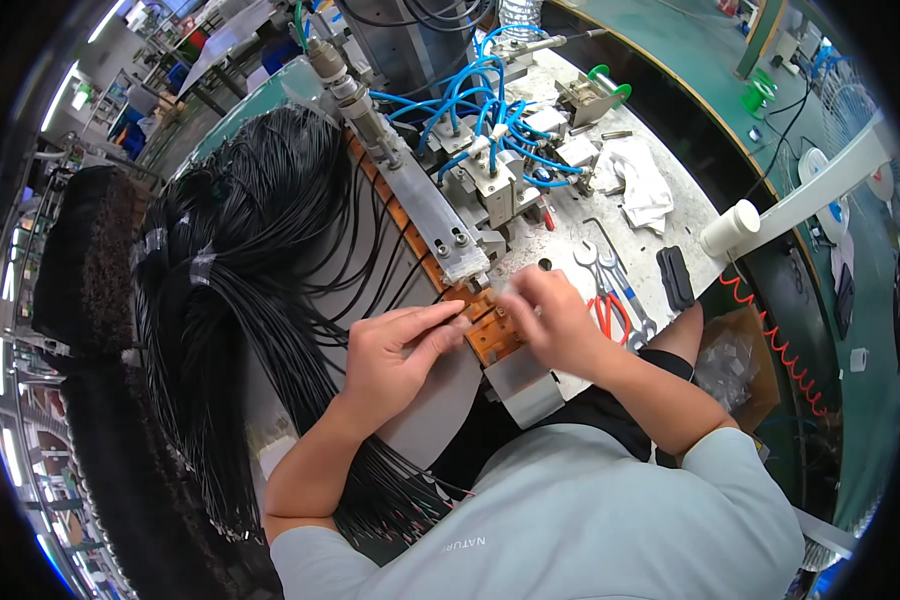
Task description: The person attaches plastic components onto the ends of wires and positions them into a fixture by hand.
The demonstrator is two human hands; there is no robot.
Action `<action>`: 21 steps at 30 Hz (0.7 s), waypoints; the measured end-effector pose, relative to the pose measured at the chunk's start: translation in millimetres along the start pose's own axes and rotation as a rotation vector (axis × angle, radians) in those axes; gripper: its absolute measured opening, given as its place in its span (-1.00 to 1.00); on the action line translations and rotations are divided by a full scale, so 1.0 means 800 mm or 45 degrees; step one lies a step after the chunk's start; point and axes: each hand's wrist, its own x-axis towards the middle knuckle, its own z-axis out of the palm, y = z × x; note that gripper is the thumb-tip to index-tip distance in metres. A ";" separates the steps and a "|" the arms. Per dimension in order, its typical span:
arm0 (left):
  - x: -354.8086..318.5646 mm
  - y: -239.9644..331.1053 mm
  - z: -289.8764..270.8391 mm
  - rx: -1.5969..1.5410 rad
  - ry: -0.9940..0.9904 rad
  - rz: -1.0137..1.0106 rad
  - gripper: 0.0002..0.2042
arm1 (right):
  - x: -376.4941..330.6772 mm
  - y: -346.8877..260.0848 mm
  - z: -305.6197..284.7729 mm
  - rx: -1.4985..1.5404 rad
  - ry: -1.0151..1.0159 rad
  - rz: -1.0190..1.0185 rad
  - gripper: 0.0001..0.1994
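Observation:
My left hand (395, 358) is closed in a pinch at the orange fixture strip (495, 345), with a thin black cable (487, 314) at its fingertips. Just across the strip, my right hand (558, 318) has curled fingers close over the fixture. Motion smears its fingertips, so I cannot make out whether they hold anything. Above both hands, a long metal bar (425, 215) runs along the strip. Several black cables cross the strip from a large bundle (240, 230) on the left.
A pneumatic machine with blue air hoses (460, 100) stands beyond my hands. On the right lie wrenches (610, 270), red-handled pliers (610, 318), a black case (675, 280) and a white cloth (638, 185). A cardboard box (750, 365) with clear bags sits below the table edge.

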 end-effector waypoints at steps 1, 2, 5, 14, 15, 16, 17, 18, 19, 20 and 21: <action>-0.002 0.007 0.001 -0.105 -0.043 -0.105 -0.88 | -0.004 0.013 -0.002 0.235 -0.002 0.347 -0.86; -0.003 0.010 0.001 -0.211 -0.088 -0.209 -0.88 | -0.006 0.022 -0.001 0.470 -0.002 0.695 -0.84; 0.001 -0.014 0.005 0.134 -0.118 0.050 -0.86 | -0.014 0.032 0.012 0.632 0.010 0.738 -0.82; 0.004 -0.029 0.015 0.617 -0.066 0.447 -0.83 | 0.009 0.037 0.000 0.835 -0.191 1.058 -0.74; 0.004 -0.029 0.015 0.617 -0.065 0.446 -0.83 | 0.008 0.039 0.002 0.834 -0.192 1.058 -0.74; 0.004 -0.029 0.015 0.605 -0.063 0.446 -0.83 | 0.005 0.040 0.006 0.856 -0.149 1.069 -0.75; 0.003 -0.029 0.014 0.594 -0.061 0.446 -0.83 | 0.004 0.039 0.010 0.878 -0.106 1.079 -0.77; 0.003 -0.029 0.014 0.582 -0.058 0.447 -0.83 | 0.002 0.038 0.012 0.898 -0.063 1.088 -0.78; 0.003 -0.030 0.013 0.581 -0.055 0.446 -0.83 | 0.000 0.037 0.013 0.896 -0.065 1.088 -0.78; 0.004 -0.032 0.012 0.558 -0.059 0.444 -0.82 | -0.002 0.034 0.012 0.834 -0.012 1.063 -0.77; 0.005 -0.033 0.010 0.535 -0.059 0.440 -0.82 | -0.002 0.027 0.010 0.771 0.036 1.037 -0.77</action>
